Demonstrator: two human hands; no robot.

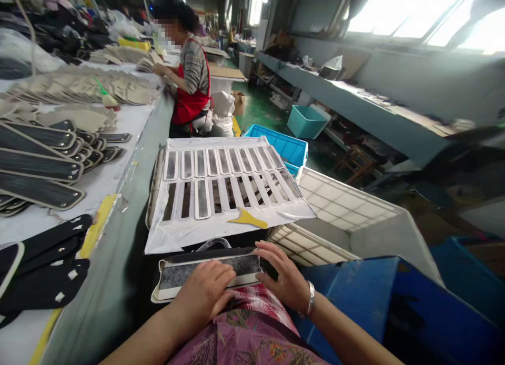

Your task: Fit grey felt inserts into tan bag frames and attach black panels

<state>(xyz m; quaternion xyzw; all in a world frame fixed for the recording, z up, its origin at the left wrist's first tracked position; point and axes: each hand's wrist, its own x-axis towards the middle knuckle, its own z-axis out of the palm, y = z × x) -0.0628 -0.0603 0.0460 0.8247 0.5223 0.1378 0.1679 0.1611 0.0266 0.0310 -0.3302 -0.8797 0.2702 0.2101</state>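
Note:
A cream-edged bag piece (172, 286) with a dark grey strip (177, 274) along its face lies across my lap. A looped handle in clear wrap (215, 243) shows behind its far edge. My left hand (209, 287) lies over the middle of the strip, fingers together and bent over it, thumb toward the near edge. My right hand (282, 278) holds the right end, fingers over the far corner and thumb on the near side. Just beyond is a slotted white board (165, 239) with cream-bordered dark strips (203, 199) in its slots and a yellow spatula (248, 218) on its near edge.
On the left, a long table (130, 181) bears stacked dark straps (43, 165), black pieces (59, 270) and a glue bottle (105, 95). A co-worker in a red apron (193, 99) sits farther along it. To my right stand a white crate (355, 202) and a blue bin (351, 291).

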